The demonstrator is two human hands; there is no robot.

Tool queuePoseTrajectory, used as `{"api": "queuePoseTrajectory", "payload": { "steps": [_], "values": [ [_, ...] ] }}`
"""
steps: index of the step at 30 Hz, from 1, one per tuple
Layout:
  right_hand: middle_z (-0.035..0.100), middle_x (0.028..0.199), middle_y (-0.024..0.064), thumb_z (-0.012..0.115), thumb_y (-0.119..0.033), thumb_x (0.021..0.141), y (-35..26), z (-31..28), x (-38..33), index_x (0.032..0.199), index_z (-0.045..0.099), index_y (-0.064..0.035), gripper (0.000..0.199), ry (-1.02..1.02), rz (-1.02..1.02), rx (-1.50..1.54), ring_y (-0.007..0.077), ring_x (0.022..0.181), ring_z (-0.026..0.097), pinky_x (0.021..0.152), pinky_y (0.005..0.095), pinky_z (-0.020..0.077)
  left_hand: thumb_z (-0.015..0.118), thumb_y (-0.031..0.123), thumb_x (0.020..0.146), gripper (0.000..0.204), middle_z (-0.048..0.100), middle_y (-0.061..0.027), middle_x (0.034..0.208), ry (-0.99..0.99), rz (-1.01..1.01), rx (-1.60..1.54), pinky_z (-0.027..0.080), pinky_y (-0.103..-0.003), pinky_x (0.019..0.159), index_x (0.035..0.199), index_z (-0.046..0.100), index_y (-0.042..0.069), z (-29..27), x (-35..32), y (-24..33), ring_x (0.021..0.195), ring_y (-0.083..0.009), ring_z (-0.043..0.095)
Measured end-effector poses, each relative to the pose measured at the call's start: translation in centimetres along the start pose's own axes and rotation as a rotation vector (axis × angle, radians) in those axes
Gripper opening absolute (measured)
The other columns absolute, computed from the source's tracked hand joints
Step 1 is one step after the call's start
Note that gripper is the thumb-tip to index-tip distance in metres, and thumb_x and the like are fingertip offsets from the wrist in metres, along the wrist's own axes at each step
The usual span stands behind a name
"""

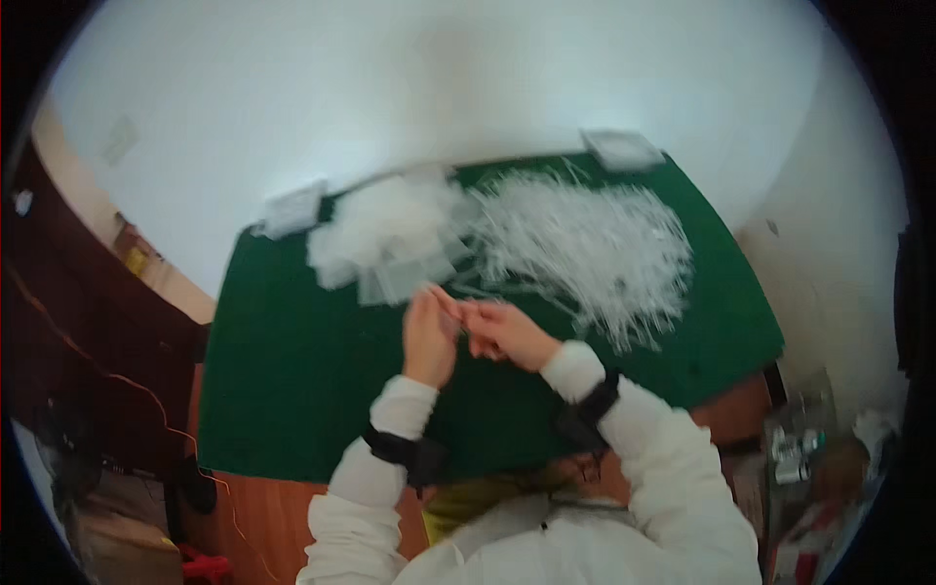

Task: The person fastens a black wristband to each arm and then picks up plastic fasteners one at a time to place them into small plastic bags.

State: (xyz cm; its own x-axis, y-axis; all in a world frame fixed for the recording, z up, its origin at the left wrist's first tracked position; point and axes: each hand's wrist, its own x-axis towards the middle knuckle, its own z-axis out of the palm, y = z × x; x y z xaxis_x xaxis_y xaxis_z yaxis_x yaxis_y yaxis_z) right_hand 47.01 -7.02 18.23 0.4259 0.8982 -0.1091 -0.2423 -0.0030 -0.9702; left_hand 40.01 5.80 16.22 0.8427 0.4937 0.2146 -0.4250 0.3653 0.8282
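White, thin plastic strip (pixel 450 304) sits pinched between the two hands, right in the middle over the green table cover (pixel 292 370). The left hand (pixel 429 336) and the right hand (pixel 507 333) both have fingertips pressed together on it, and they almost touch. The strip's long way seems to point up and away toward the big pile of white strips (pixel 595 253), just beyond the right hand.

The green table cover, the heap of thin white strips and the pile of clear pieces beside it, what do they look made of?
Green table cover: probably felt or cloth, matte, no glare. Thin white strips: likely plastic, translucent white and stiff-looking; too blurred for certainty. Clear pieces: seemingly thin plastic film or small bags, see-through and pale.
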Motion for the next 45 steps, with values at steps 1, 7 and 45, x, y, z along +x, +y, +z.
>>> {"api": "queuePoseTrajectory", "payload": {
  "steps": [1,7,45],
  "values": [
    [0.053,0.066,0.0008,0.048,-0.024,0.09,0.1,-1.0,0.3,0.09,0.052,-0.0085,0.016,0.014,-0.023,0.033,0.0054,0.048,0.04,0.042,0.0188,0.0299,0.035,0.028,0.096,0.024,0.044,-0.0012,0.068,0.064,-0.008,-0.028,0.042,-0.027,0.058,0.085,0.044,0.009,0.5,0.3,0.4,0.06,-0.0124,0.045],
    [0.053,0.066,-0.0006,0.051,-0.023,0.088,-4.0,-2.0,-8.6,0.085,0.054,-0.008,0.016,0.278,-0.12,0.003,0.0044,0.052,0.042,0.045,0.0172,0.0307,0.037,0.028,0.096,0.021,0.033,0.003,0.061,0.206,-0.084,-0.169,0.022,-0.022,0.044,0.083,0.044,0.012,-2.3,1.5,0.7,0.05,-0.0075,0.027],
    [0.056,0.117,0.0107,0.058,-0.03,0.08,41.4,-0.2,-39.7,0.117,0.054,-0.0081,0.044,-0.3,1.352,-0.574,0.0242,0.104,0.054,0.086,0.0388,0.0428,0.034,0.029,0.096,0.028,0.033,-0.0009,0.057,-0.157,-0.279,0.698,0.028,-0.022,0.046,0.08,0.038,0.007,1.9,-0.9,-1.0,0.049,-0.0089,0.03]
  ]
}}
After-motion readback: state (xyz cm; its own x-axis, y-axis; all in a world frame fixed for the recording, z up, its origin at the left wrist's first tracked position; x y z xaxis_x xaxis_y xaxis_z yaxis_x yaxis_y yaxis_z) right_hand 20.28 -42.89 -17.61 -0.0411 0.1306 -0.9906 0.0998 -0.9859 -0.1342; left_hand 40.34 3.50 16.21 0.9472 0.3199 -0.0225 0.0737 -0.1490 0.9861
